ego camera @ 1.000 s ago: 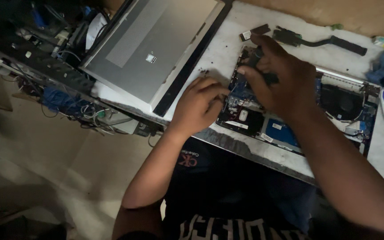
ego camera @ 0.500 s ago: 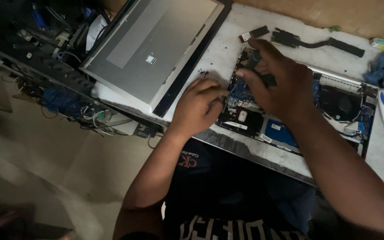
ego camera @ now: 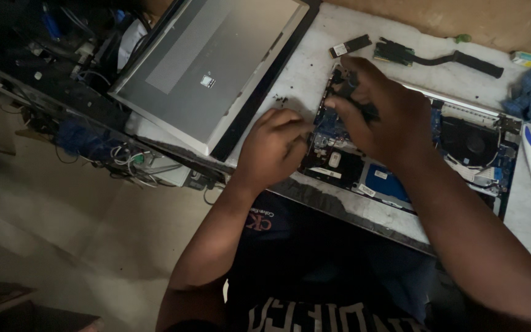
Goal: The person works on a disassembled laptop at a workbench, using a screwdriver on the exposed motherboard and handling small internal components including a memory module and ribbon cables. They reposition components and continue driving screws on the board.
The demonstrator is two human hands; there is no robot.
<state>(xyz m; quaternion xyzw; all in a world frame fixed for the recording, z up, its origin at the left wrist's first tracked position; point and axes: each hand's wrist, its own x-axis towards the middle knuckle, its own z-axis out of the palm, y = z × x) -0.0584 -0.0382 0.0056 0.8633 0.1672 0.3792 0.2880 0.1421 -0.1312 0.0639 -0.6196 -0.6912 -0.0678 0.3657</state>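
Hands are busy over an opened laptop base [ego camera: 462, 154] lying on the white table [ego camera: 302, 74], its circuit board and black fan [ego camera: 469, 142] exposed. The left hand [ego camera: 271, 147] rests curled at the board's left edge, fingers folded under; whether it holds anything I cannot tell. The right hand [ego camera: 379, 117] hovers over the board with fingers bent, pinching at a small dark part that is hard to make out. Beside them lies a grey laptop lid [ego camera: 216, 67], and farther back a heat pipe [ego camera: 437, 57] and a memory stick [ego camera: 350, 46].
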